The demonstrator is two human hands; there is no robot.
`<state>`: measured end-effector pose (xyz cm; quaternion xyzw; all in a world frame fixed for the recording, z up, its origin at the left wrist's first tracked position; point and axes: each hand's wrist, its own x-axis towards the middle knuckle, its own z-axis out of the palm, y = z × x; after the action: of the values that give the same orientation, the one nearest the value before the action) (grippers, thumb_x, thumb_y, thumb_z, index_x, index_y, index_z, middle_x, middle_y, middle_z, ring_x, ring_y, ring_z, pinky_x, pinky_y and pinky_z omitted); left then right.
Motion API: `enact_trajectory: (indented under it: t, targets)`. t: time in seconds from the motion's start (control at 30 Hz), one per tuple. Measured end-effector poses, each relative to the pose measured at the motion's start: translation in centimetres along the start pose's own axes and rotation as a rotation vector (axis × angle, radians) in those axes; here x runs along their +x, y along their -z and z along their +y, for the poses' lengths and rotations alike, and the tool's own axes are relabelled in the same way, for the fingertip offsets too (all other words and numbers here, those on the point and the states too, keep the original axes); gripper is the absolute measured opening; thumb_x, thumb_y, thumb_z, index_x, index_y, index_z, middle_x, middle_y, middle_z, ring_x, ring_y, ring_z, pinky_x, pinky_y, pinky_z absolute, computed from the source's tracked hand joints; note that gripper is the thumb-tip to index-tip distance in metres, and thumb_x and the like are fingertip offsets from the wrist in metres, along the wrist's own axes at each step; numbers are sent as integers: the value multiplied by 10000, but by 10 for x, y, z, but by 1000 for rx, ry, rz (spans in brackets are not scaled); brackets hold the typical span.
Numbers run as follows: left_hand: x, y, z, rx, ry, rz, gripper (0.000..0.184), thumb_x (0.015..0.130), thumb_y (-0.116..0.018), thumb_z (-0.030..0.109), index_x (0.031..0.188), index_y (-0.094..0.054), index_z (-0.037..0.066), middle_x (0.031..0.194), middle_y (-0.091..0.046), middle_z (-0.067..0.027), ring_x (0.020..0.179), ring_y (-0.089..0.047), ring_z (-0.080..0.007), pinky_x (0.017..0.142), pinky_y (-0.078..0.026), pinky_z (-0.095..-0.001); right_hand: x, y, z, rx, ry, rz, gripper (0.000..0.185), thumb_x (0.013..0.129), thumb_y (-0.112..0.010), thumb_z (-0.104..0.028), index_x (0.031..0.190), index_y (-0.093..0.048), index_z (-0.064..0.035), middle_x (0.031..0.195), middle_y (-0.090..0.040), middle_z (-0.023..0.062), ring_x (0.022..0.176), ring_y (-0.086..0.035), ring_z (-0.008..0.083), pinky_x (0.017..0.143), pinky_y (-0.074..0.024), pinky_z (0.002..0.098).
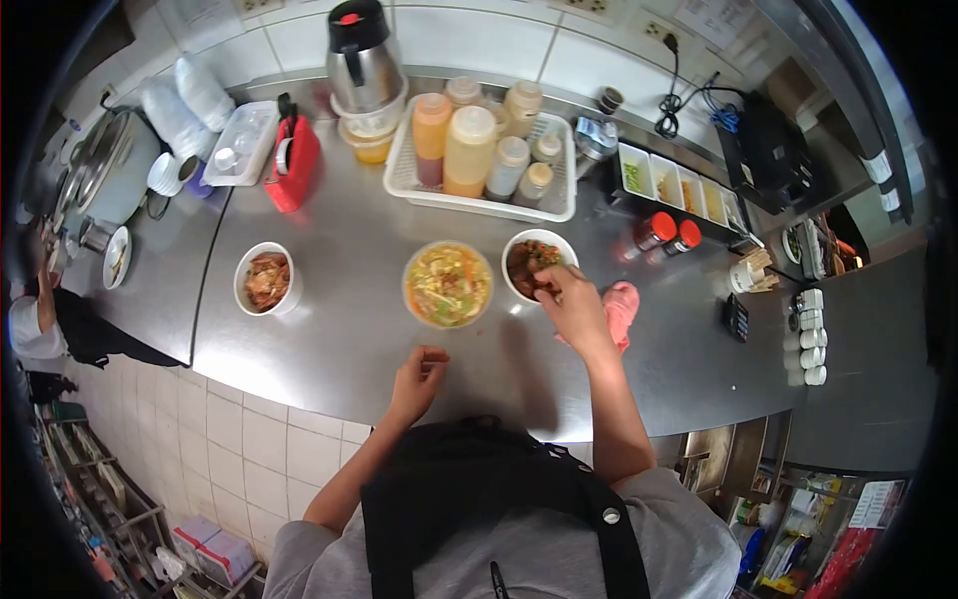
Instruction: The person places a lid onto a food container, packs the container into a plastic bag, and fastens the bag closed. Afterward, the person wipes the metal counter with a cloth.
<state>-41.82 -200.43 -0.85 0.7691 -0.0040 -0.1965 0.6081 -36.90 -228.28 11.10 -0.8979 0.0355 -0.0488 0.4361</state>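
One white bowl [513,240] beneath right fingers [555,275] (contact unclear).

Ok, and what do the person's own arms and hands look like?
Both the left hand and right hand are bare: no gloves, rings or watch visible. The forearms are bare too, below short grey sleeves. A black apron is worn over the grey top, with a round metal snap on its right strap.

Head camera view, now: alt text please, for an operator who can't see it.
The right hand reaches into the right-hand white bowl of dark food; the left hand hovers empty near the counter's front edge. A bowl of yellow-and-green food sits between it and a white bowl of reddish food, before a basket of bottles.
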Motion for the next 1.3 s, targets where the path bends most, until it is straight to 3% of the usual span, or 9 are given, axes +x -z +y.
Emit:
enact_trajectory:
  t: [0.17, 0.27, 0.33, 0.37, 0.43, 0.53, 0.7, 0.87, 1.3]
  targets:
    - [2, -76, 18, 31, -58, -130, 176, 925, -577, 87, 1087, -594, 22, 1046, -674, -79, 926, -653, -158, 781, -524, -295, -55, 13, 159, -760, -23, 225, 233, 773, -683, -33, 1007, -680, -32, 1119, -578, 170, 919, -639, 339, 807, -520, 441]
    - [4, -115, 38, 81, -77, -215, 153, 928, -574, 88, 1058, -604, 13, 1011, -683, -87, 931, -668, -181, 792, -529, -313, -54, 30, 211, -540, -25, 245, 244, 754, -686, -33, 998, -684, -18, 1193, -547, 165, 952, -642, 325, 817, -527, 429]
    - [3, -139, 41, 73, -82, -202, 140, 929, -573, 85, 1042, -610, 11, 994, -688, -89, 928, -673, -190, 796, -530, -320, -42, 48, 208, 721, -337, 97, 244, 753, -683, -31, 997, -694, -34, 1150, -596, 160, 997, -641, 297, 850, -523, 409]
    - [5, -146, 43, 61, -92, -189, 129, 929, -572, 81, 1025, -616, 9, 977, -692, -91, 925, -679, -200, 800, -531, -328, -31, 66, 202, 727, -329, 93, 244, 753, -683, -31, 997, -694, -34, 1150, -596, 160, 997, -641, 297, 850, -523, 409]
    - [4, -156, 46, 76, -98, -148, 122, 928, -573, 75, 1020, -619, 9, 973, -691, -103, 917, -681, -206, 797, -532, -323, 2, 112, 196, -285, -123, -608, 257, 797, -651, -65, 1046, -682, -13, 1139, -626, 152, 919, -670, 306, 854, -523, 370]
    - [-5, -159, 37, 181, -82, -17, 131, 911, -583, 55, 1027, -624, 11, 1002, -681, -134, 951, -673, -237, 819, -530, -331, 71, 156, 179, -437, 240, -381, 276, 780, -668, -149, 1030, -694, -36, 935, -708, 149, 926, -673, 277, 819, -522, 370]
    - [4, -138, 20, 702, -425, 386, 239, 842, -595, 14, 1078, -631, 22, 1162, -625, -166, 1101, -604, -304, 903, -506, -378, 246, 182, 231, -571, 109, 192, 177, 802, -619, -179, 876, -718, -52, 874, -683, 209, 873, -662, 383, 803, -513, 457]
    - [29, -130, 10, 1271, -495, 460, 338, 811, -570, 88, 1146, -600, 55, 1251, -563, -105, 1120, -554, -311, 902, -517, -382, 283, 152, 271, -640, 56, 67, 274, 788, -612, -120, 1038, -720, -85, 1029, -680, 200, 990, -648, 363, 901, -505, 419]
    - [16, -124, 5, 962, -415, 359, 104, 847, -603, 125, 942, -610, 83, 988, -564, -83, 927, -586, -290, 768, -540, -394, 289, 133, 282, -759, -36, -30, 246, 724, -617, -41, 930, -741, -95, 982, -686, 205, 953, -662, 364, 881, -519, 424]
